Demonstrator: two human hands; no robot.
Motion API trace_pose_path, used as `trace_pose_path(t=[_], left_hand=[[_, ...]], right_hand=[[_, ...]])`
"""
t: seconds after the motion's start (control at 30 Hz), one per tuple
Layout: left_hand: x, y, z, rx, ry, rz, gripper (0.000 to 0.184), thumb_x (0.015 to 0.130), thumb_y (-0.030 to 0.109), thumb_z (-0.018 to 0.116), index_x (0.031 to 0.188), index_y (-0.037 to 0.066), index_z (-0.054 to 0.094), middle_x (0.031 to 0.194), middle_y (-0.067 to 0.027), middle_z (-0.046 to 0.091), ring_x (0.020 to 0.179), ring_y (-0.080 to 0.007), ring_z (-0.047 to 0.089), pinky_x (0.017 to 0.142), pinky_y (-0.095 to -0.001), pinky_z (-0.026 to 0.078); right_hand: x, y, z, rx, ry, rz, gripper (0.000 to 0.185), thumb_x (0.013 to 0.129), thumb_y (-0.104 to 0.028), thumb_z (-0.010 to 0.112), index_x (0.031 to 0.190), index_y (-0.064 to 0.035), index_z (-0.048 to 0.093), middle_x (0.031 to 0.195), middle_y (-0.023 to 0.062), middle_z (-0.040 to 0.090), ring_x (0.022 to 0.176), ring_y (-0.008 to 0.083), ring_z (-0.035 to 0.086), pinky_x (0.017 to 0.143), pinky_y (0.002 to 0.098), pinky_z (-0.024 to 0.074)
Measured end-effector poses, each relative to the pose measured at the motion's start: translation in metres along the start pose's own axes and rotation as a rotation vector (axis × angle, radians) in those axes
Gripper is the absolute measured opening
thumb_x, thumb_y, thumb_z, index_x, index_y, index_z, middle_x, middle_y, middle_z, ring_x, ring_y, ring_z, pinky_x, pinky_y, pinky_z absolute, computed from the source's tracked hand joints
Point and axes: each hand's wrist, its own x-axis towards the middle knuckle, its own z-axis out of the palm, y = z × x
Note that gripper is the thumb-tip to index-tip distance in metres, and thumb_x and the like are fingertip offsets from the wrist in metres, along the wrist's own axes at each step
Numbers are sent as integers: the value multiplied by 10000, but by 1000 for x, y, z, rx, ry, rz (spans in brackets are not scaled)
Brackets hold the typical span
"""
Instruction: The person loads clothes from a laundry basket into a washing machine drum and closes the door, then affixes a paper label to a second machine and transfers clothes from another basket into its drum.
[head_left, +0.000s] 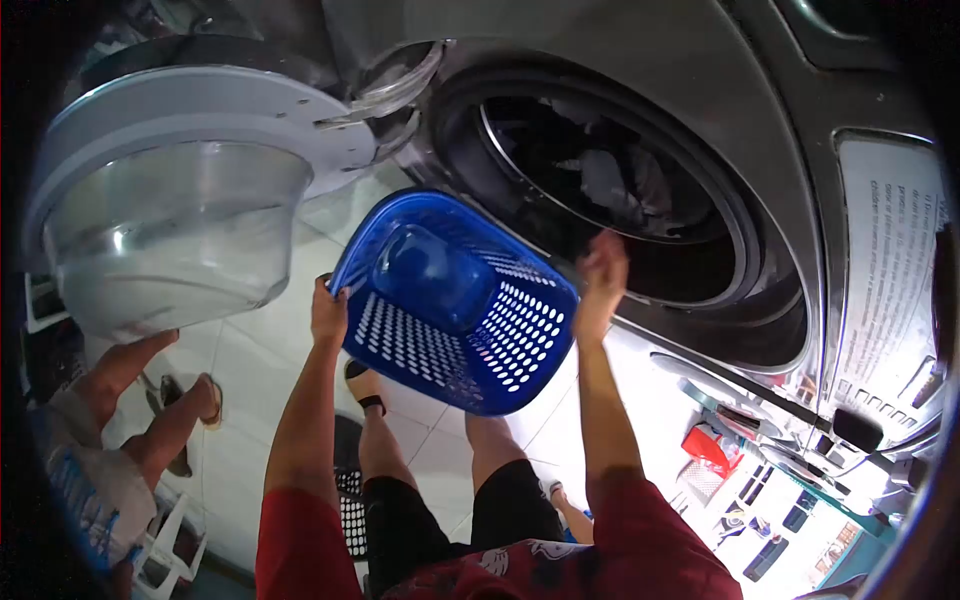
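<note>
A blue plastic laundry basket point(420, 355) with perforated sides is tilted in front of a front-loading washing machine, its open top facing me. My left hand point(328, 312) is closed around the basket's left rim. Beside the right rim is my right hand point(602, 275), slightly blurred, with its fingers stretched toward the machine opening; I see nothing in it. Dark and pale clothes point(620, 180) lie inside the drum. To the left, the machine's round door point(180, 235) with its clear bowl hangs wide open.
A seated person's legs point(150, 410) are at the lower left, near a white plastic chair point(172, 545). A dark perforated basket point(350, 515) is on the tiled floor point(250, 400) by my leg. A red bag point(710, 450) and shelves stand at the lower right.
</note>
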Motion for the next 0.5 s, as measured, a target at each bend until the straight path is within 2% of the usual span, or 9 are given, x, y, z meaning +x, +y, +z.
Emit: trace_pose_path(t=[0.07, 0.1, 0.17, 0.2, 0.3, 0.33, 0.37, 0.43, 0.5], left_hand=[[-8, -6, -10, 100, 48, -7, 491, 747, 176, 575, 1145, 18, 336, 1059, -196, 445, 974, -343, 447, 809, -382, 380], [-20, 9, -13, 211, 132, 13, 562, 731, 181, 592, 1181, 16, 299, 1109, -207, 403, 1021, -357, 409, 835, -399, 368], [-40, 36, -30, 228, 164, 133, 592, 720, 171, 597, 1193, 20, 275, 1151, -208, 359, 1064, -370, 360, 866, -418, 343], [-49, 43, -38, 169, 190, 276, 580, 714, 154, 597, 1185, 11, 289, 1140, -206, 374, 1059, -371, 363, 885, -408, 327], [-93, 64, -69, 8, -80, 329, 465, 781, 132, 523, 1191, 35, 324, 1192, -146, 354, 1083, -292, 378, 874, -372, 339], [-112, 72, -82, -25, -131, 272, 423, 787, 108, 494, 1178, 41, 348, 1194, -131, 361, 1076, -281, 387, 863, -366, 345], [-127, 83, -97, -58, -175, 219, 386, 794, 84, 465, 1166, 48, 371, 1196, -116, 369, 1069, -269, 397, 852, -360, 351], [-145, 94, -133, 95, -7, 437, 381, 773, 13, 436, 1149, 58, 398, 1163, -128, 401, 1047, -247, 419, 812, -331, 378], [-147, 110, -186, 447, 338, 717, 391, 760, -15, 428, 1147, 34, 394, 1143, -150, 418, 1028, -232, 435, 786, -319, 390]], right_hand=[[-62, 35, -4, -268, -112, 98, 304, 830, -7, 385, 1131, 0, 431, 1089, 119, 499, 1058, 180, 456, 864, 259, 362], [-88, 50, -8, -131, -32, 184, 275, 831, -16, 392, 1101, 10, 439, 1025, 110, 539, 990, 176, 504, 847, 266, 373], [-133, 71, -25, 8, 180, 335, 230, 814, 5, 391, 1036, -7, 452, 847, 53, 550, 742, 103, 498, 647, 191, 394], [-149, 81, -33, -106, 337, 360, 286, 753, 84, 395, 994, -38, 488, 735, 35, 535, 688, 123, 498, 676, 234, 409], [-188, 124, -58, -382, 459, 575, 397, 713, -109, 562, 1080, -55, 421, 955, 82, 483, 774, 178, 491, 699, 293, 403], [-192, 128, -63, -683, 322, 674, 539, 679, -228, 617, 1129, -56, 376, 1073, 98, 425, 907, 206, 458, 759, 326, 378], [-202, 160, -69, -559, 325, 783, 577, 684, -283, 621, 1151, -67, 361, 1088, 95, 420, 987, 225, 416, 790, 368, 349], [-186, 127, -62, -50, 309, 1306, 539, 685, -310, 622, 1123, -90, 399, 1061, 84, 448, 956, 237, 430, 767, 411, 335], [-189, 155, -74, 171, 127, 1349, 385, 689, -286, 608, 1005, -105, 483, 954, 67, 521, 891, 208, 456, 711, 410, 331]])
